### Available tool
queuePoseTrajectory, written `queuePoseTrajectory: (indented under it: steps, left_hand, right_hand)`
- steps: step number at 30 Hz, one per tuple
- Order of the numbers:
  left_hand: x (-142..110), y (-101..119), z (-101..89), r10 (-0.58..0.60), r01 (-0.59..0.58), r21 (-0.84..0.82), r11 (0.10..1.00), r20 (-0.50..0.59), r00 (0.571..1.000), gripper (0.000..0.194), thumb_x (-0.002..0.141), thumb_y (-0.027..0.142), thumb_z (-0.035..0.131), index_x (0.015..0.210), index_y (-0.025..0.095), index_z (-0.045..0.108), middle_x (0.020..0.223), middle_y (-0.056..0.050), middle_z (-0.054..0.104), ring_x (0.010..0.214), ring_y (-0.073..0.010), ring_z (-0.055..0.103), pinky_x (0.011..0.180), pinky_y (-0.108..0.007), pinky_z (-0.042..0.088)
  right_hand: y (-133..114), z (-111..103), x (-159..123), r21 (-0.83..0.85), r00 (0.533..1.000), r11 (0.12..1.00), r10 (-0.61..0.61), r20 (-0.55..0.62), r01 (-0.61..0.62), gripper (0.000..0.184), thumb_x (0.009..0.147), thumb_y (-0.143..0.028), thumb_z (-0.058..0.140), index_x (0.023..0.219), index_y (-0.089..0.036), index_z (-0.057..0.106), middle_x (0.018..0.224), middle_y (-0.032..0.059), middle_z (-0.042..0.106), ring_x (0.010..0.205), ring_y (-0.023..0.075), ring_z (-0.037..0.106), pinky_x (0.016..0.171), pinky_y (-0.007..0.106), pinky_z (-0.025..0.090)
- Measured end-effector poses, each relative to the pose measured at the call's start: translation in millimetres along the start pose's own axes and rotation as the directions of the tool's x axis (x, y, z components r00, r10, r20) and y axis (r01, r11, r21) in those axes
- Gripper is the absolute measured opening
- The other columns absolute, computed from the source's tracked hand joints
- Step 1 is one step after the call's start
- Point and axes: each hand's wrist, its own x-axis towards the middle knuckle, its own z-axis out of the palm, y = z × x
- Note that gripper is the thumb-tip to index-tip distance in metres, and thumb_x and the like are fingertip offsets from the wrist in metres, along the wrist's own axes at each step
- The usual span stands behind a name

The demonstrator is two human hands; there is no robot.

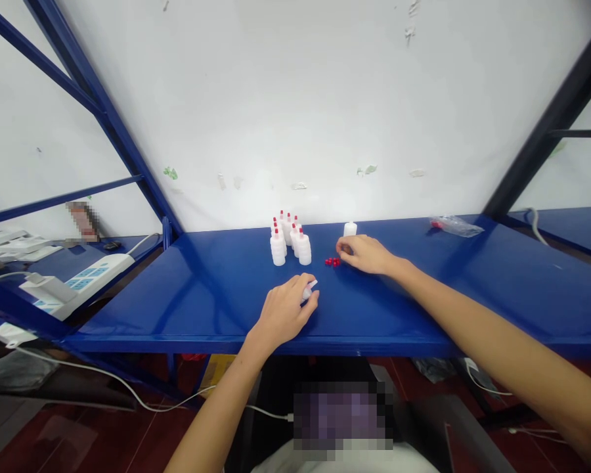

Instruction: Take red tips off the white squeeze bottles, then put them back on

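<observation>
My left hand (pixel 291 303) is closed around a small white squeeze bottle (pixel 307 293), which lies tilted with its pale nozzle end toward the right; the fingers cover most of it. Just right of a small cluster of red caps (pixel 333 261), my right hand (pixel 367 253) hovers low with curled fingers. Whether anything is between its fingertips is hidden. Behind that hand stands a white bottle (pixel 350 228), partly covered by it. Several white bottles with red tips (pixel 278 249) stand upright in a group beyond my left hand.
The blue tabletop (pixel 217 289) meets a white wall at the back. A clear plastic bag (pixel 456 226) with something red in it lies at the back right. Blue frame posts (pixel 113 131) rise at the left. A white power strip (pixel 86 282) is at the far left.
</observation>
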Motion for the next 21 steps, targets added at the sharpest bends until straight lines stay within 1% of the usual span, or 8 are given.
queuePoseTrajectory:
  steps: [2,4,7,10,13,17,19,21]
  left_hand:
    - [0,1,-0.2,0.001,-0.001,-0.023,1.000,-0.004,1.000,0.026,0.099,0.035,0.040,0.122,0.025,0.048,0.112,-0.003,0.068,0.100,-0.0222,0.066,0.081,-0.031,0.047]
    - [-1,1,-0.3,-0.001,0.001,-0.040,0.999,-0.001,1.000,0.028,0.100,0.035,0.040,0.125,0.026,0.046,0.111,-0.003,0.068,0.099,-0.0226,0.066,0.080,-0.031,0.046]
    - [-1,-1,-0.1,-0.027,0.027,-0.057,0.998,0.010,1.000,0.028,0.100,0.037,0.040,0.124,0.024,0.044,0.102,-0.004,0.069,0.092,-0.0235,0.068,0.074,-0.031,0.046]
    - [0,-3,0.7,-0.050,0.051,-0.083,0.995,0.010,0.999,0.030,0.100,0.039,0.040,0.125,0.023,0.041,0.098,-0.004,0.069,0.088,-0.0243,0.068,0.072,-0.032,0.045]
    - [1,-4,1.4,-0.041,0.041,-0.090,0.995,0.008,0.999,0.034,0.100,0.039,0.040,0.130,0.024,0.038,0.105,-0.005,0.069,0.092,-0.0257,0.068,0.074,-0.033,0.045]
    - [1,-3,1.2,-0.065,0.066,-0.119,0.991,0.007,0.998,0.043,0.099,0.041,0.042,0.138,0.025,0.032,0.105,-0.005,0.068,0.091,-0.0254,0.067,0.074,-0.033,0.045]
    - [0,-3,1.1,-0.095,0.092,-0.140,0.986,-0.011,0.995,0.045,0.099,0.040,0.043,0.139,0.024,0.030,0.098,-0.004,0.066,0.087,-0.0240,0.066,0.073,-0.033,0.045]
    - [0,-4,1.2,-0.124,0.117,-0.162,0.980,-0.037,0.992,0.035,0.100,0.037,0.039,0.131,0.021,0.038,0.090,-0.003,0.064,0.083,-0.0219,0.064,0.073,-0.032,0.044]
  right_hand:
    - [-13,-3,-5,0.085,0.996,0.995,-0.054,-0.069,0.060,0.019,0.092,-0.031,0.048,0.089,-0.020,0.062,0.081,0.0030,0.065,0.071,0.0159,0.055,0.065,0.027,0.034]
    - [-30,-2,-11,0.204,0.978,0.957,-0.195,-0.070,0.205,0.024,0.095,-0.037,0.047,0.089,-0.018,0.061,0.080,0.0031,0.064,0.071,0.0153,0.054,0.066,0.027,0.034]
    - [-56,5,-17,0.315,0.911,0.861,-0.412,-0.025,0.399,0.027,0.097,-0.037,0.045,0.080,-0.018,0.056,0.071,0.0004,0.058,0.064,0.0131,0.048,0.063,0.026,0.033]
    - [-69,11,-21,0.360,0.877,0.803,-0.466,-0.118,0.475,0.035,0.100,-0.032,0.036,0.072,-0.018,0.050,0.068,0.0002,0.053,0.062,0.0125,0.044,0.063,0.027,0.033]
    - [-71,13,-23,0.385,0.880,0.794,-0.454,-0.138,0.470,0.028,0.098,-0.034,0.043,0.078,-0.018,0.054,0.070,-0.0005,0.054,0.062,0.0121,0.045,0.063,0.027,0.033]
    - [-69,14,-21,0.498,0.918,0.775,-0.373,-0.134,0.388,0.021,0.094,-0.032,0.049,0.079,-0.018,0.056,0.065,-0.0031,0.052,0.058,0.0108,0.042,0.059,0.025,0.033]
    - [-60,15,-15,0.537,0.941,0.774,-0.248,-0.229,0.335,0.020,0.091,-0.030,0.048,0.075,-0.019,0.053,0.062,-0.0035,0.050,0.057,0.0113,0.042,0.057,0.025,0.032]
    - [-43,14,-8,0.532,0.920,0.804,-0.047,-0.389,0.266,0.019,0.087,-0.028,0.047,0.070,-0.019,0.051,0.059,-0.0033,0.048,0.057,0.0122,0.042,0.056,0.026,0.032]
